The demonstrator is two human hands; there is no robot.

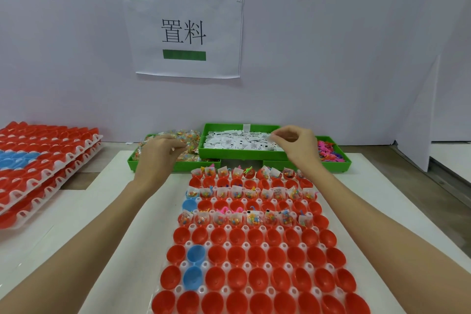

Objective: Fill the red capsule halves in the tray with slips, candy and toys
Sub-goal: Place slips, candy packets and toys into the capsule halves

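— What do the green bins hold?
— Candy [178, 137] under the left hand [159, 153], slips [239, 141] in the middle bin [229, 154], toys [330, 151] on the right.
— And the fingers?
— The right hand [297, 144] pinches one slip [270, 137]; the left fingers [179, 144] are curled on candy. The tray [244, 266] on the counter [122, 201] holds red capsule halves [260, 255], the far rows filled.

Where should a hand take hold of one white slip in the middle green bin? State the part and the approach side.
Pinch a slip by a free edge or corner, coming from above. The slips lie flat and overlapping in the shallow middle green bin, whose walls block a sideways reach, and thin paper gives nothing else to grip. The right hand appears to be pinching one this way.
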